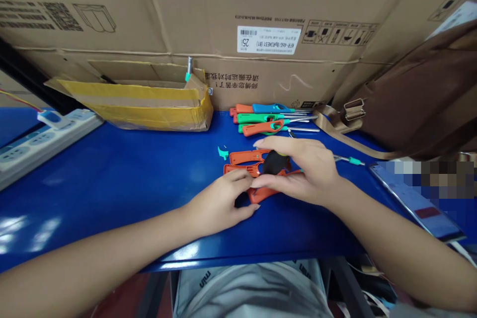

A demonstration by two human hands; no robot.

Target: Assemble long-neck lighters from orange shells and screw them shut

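Note:
My right hand (311,166) is wrapped round a dark, thick handle (275,165) with a bit of yellow at its top, like a stubby screwdriver; its tip is hidden. Under it lie orange lighter shell parts. My left hand (227,202) curls over an orange lighter body (263,194), fingertips and thumb on it, close to the right hand's fingers. Beyond them an orange half shell (244,157) lies with its inside up. A small turquoise trigger piece (223,153) rests to its left. Right of my hand, a metal lighter tube with a turquoise end (354,160) lies loose.
Several lighters (264,120) lie piled at the back of the blue table (149,179). A yellow-taped carton (149,107) and a power strip (44,139) stand left. On the right are a phone (417,203) and a brown bag (410,89) with a strap. Large cardboard (167,20) walls the back.

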